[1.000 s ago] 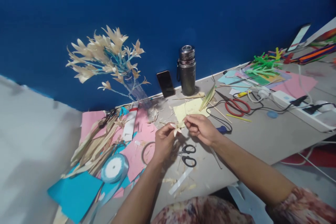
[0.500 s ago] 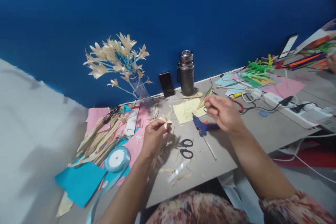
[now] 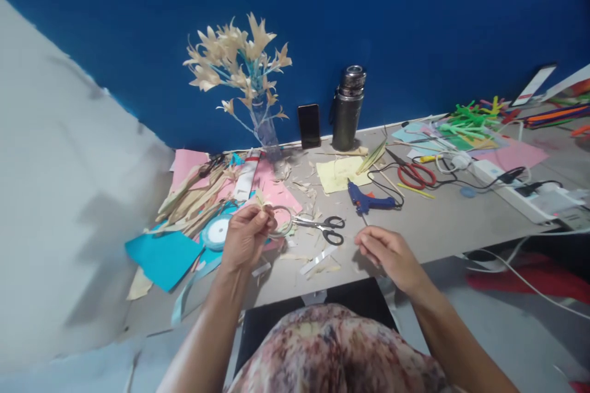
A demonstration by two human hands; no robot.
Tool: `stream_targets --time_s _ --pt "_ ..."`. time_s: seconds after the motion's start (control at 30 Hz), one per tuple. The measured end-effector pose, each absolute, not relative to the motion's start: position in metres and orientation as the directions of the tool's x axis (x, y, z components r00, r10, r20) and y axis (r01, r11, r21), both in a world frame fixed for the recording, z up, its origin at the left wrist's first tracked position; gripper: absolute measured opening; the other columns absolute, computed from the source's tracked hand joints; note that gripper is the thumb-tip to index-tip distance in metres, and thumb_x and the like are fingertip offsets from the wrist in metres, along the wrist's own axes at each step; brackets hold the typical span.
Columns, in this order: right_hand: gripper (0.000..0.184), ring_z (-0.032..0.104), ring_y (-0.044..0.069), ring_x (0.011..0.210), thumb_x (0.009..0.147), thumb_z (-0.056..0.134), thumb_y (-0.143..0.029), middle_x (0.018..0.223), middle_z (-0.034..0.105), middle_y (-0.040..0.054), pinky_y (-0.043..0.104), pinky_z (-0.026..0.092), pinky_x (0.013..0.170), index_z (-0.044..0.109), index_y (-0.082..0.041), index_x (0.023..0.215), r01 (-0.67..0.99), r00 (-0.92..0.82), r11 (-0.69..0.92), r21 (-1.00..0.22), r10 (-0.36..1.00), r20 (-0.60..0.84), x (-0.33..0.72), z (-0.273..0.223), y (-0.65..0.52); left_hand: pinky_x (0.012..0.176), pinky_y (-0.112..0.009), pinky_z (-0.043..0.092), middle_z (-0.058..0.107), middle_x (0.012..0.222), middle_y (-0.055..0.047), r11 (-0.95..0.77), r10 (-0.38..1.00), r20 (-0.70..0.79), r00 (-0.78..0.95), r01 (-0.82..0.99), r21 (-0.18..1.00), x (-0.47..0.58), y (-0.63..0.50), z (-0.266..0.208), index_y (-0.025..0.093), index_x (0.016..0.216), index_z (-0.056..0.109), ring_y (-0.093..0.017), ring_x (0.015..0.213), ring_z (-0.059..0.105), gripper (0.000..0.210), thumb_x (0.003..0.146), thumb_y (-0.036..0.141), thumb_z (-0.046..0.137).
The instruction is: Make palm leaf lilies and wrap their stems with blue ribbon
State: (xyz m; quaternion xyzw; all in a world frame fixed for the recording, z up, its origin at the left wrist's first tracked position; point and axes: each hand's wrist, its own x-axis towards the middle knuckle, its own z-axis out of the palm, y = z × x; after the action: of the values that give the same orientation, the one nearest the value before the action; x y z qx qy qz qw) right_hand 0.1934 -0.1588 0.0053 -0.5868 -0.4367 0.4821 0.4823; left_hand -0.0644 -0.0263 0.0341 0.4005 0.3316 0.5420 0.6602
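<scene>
My left hand (image 3: 249, 233) is closed in a pinch on a small cream flower (image 3: 260, 199), mostly hidden by the fingers. A ring-shaped roll (image 3: 284, 221) lies just beyond that hand. My right hand (image 3: 385, 253) hovers near the table's front edge, thumb and fingers pressed together; whatever lies between them is too small to make out. Just above it lies a blue glue gun (image 3: 369, 198), its pale glue stick (image 3: 364, 218) running down behind the fingers. Black-handled scissors (image 3: 325, 227) rest between both hands, with a white strip (image 3: 318, 261) below them.
Cream flowers (image 3: 239, 52) on blue stems stand in a clear vase (image 3: 267, 132). Beside it are a phone (image 3: 308, 126) and a thermos (image 3: 349, 110). Husk strips (image 3: 198, 202) and blue ribbon (image 3: 217, 232) lie left. Red-handled scissors (image 3: 417, 175) and a power strip (image 3: 511, 190) are right.
My right hand has come down and nearer to me, from beside the yellow paper to below the glue gun. My left hand still holds the flower. The camera view has shifted.
</scene>
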Motion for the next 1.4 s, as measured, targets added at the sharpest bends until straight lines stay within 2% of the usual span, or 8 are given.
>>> stream_targets --time_s 0.13,0.27,0.5,0.67,0.83,0.97,1.27,1.4 --pt "0.033 0.046 0.011 0.056 0.093 0.056 -0.048 0.071 0.058 -0.0004 0.022 0.035 0.049 0.067 -0.017 0.088 0.225 0.061 -0.127 -0.966 0.991 -0.116 0.178 0.007 -0.159 0.055 -0.022 0.044 0.063 0.066 0.0 0.033 0.997 -0.001 0.081 -0.403 0.915 -0.071 -0.028 0.033 0.015 0.058 0.064 -0.008 0.056 0.053 0.03 0.058 0.03 0.09" --pt "0.033 0.047 0.012 0.058 0.094 0.055 -0.048 0.072 0.058 -0.0001 0.022 0.035 0.049 0.065 -0.018 0.086 0.325 0.018 -0.095 -0.941 0.995 -0.095 0.176 0.008 -0.157 0.056 -0.025 0.047 0.061 0.062 0.001 0.028 0.999 -0.032 -0.02 -0.155 0.988 -0.075 -0.03 0.027 0.017 0.068 0.067 -0.012 0.056 0.056 0.021 0.07 0.033 0.081" --pt "0.035 0.052 0.015 0.064 0.096 0.05 -0.049 0.072 0.059 -0.0001 0.025 0.041 0.058 0.063 -0.019 0.082 0.429 0.044 -0.106 -0.897 0.994 -0.096 0.176 0.012 -0.149 0.078 -0.029 0.051 0.069 0.08 -0.003 -0.341 0.932 0.351 -0.088 0.11 0.933 -0.068 -0.03 0.03 0.022 0.066 0.073 -0.019 0.083 0.063 0.005 0.069 0.019 0.075" --pt "0.032 0.057 0.018 0.07 0.096 0.049 -0.045 0.075 0.062 0.0013 0.027 0.044 0.065 0.063 -0.02 0.082 0.477 0.021 -0.066 -0.877 0.998 -0.064 0.172 0.01 -0.147 0.057 -0.023 0.048 0.065 0.077 -0.003 -0.163 0.987 0.162 -0.01 -0.031 0.986 -0.059 -0.029 0.031 0.018 0.063 0.071 -0.014 0.065 0.057 0.011 0.067 0.023 0.079" --pt "0.028 0.059 0.019 0.072 0.096 0.05 -0.04 0.077 0.065 0.0025 0.028 0.044 0.065 0.064 -0.02 0.082 0.499 0.005 -0.056 -0.865 0.998 -0.062 0.169 0.009 -0.146 0.054 -0.02 0.047 0.061 0.069 -0.001 -0.128 0.992 0.128 0.004 -0.039 0.991 -0.057 -0.031 0.033 0.016 0.06 0.067 -0.012 0.062 0.055 0.015 0.066 0.023 0.079" --pt "0.022 0.061 0.018 0.075 0.095 0.052 -0.03 0.079 0.068 0.0026 0.027 0.044 0.07 0.065 -0.019 0.08 0.518 0.005 -0.004 -0.855 1.0 -0.002 0.168 0.014 -0.142 0.041 -0.019 0.043 0.061 0.063 -0.001 0.114 0.993 -0.114 -0.009 0.001 0.993 -0.057 -0.032 0.036 0.016 0.068 0.068 -0.012 0.052 0.054 0.016 0.07 0.03 0.076" --pt "0.018 0.062 0.016 0.072 0.091 0.055 -0.022 0.077 0.069 0.0018 0.026 0.042 0.068 0.066 -0.019 0.078 0.547 0.096 -0.017 -0.837 0.994 0.042 0.186 0.015 -0.142 0.049 -0.026 0.052 0.061 0.06 0.002 0.363 0.929 -0.335 0.158 -0.214 0.907 -0.06 -0.027 0.041 0.015 0.068 0.065 -0.012 0.052 0.054 0.044 0.04 0.031 0.096" --pt "0.018 0.062 0.017 0.074 0.092 0.053 -0.024 0.079 0.069 0.0026 0.027 0.043 0.069 0.065 -0.02 0.079 0.566 0.118 -0.03 -0.824 0.992 0.045 0.202 0.011 -0.147 0.052 -0.028 0.052 0.056 0.061 0.003 0.366 0.927 -0.319 0.195 -0.292 0.884 -0.069 -0.028 0.043 0.016 0.063 0.061 -0.009 0.051 0.047 0.041 0.047 0.032 0.096"
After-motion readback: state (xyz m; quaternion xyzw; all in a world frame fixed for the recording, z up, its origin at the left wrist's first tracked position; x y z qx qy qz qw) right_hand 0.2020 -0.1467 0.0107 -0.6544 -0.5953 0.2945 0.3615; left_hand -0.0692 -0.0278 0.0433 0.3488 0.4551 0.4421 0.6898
